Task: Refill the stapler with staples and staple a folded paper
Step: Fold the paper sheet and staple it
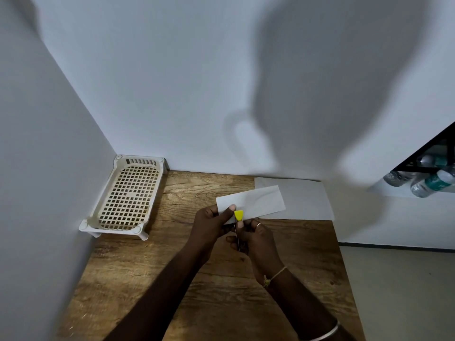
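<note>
Nearest the viewer, two bare forearms reach up the wooden desk (172, 242) and meet over its middle. The right hand (256, 239) is curled shut around the stapler (238, 215), of which only a small yellow tip and a thin dark line below it show; the rest is buried in the palm, so whether the stapler's mouth is open or already pressed down cannot be told. The left hand (210, 223) sits touching the right, its fingers (231, 207) pinched closed on the near left corner of the folded paper (253, 201), thumb on top. That corner is the whole matter: the yellow tip lies just beside the thumb, on its right, touching or overlapping the paper's near edge, while the paper's long axis runs away from the fingers toward the desk's far right edge, tilted a little upward on that side. So the stapler meets the strip at its held end, roughly square to its length, and the right hand is the one placed to squeeze. In my judgement the staple goes in here, with the left thumb close enough to want care. Beyond the strip, a second flat sheet (307, 203) lies along the desk's far edge against the wall. At the far left corner stands an empty white lattice tray (128, 195), well apart from both hands.
</note>
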A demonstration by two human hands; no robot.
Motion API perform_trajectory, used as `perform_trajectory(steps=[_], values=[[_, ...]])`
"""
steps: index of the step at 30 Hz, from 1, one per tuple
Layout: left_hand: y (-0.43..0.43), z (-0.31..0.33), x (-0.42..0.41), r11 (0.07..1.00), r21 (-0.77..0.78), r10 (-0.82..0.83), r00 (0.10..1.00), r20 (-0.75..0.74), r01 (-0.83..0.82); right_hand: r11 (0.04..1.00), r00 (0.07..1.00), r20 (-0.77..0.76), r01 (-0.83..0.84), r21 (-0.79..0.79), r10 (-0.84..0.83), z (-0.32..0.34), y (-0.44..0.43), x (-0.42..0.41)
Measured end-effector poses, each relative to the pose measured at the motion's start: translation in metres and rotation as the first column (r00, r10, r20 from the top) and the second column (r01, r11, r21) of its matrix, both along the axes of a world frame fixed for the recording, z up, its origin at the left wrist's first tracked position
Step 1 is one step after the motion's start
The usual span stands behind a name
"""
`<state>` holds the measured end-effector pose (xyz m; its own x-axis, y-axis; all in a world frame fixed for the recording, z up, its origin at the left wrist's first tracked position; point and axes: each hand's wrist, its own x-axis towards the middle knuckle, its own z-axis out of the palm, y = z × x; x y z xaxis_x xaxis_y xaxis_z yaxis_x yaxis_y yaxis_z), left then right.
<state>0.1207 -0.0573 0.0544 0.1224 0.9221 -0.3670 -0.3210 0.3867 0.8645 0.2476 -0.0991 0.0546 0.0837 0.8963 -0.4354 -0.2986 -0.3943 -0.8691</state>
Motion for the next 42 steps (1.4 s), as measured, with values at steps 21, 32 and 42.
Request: perform_trajectory(steps=[21,32,42], values=[[0.006,-0.010,-0.005,0.999,-0.012,0.029,0.998,-0.062,-0.030,0.952,0.691,0.722,-0.239,0.190,0.030,-0.056,-0.017,0.027],[0.001,-0.016,0.001,0.999,-0.047,0.024,0.998,-0.064,-0.027,0.888,0.134,0.985,-0.459,-0.034,0.108,-0.093,-0.018,0.048],[-0.001,-0.022,0.001,0.998,-0.065,0.015,0.995,-0.104,-0.021,0.879,0.107,0.981,-0.468,-0.093,0.161,-0.109,-0.021,0.052]])
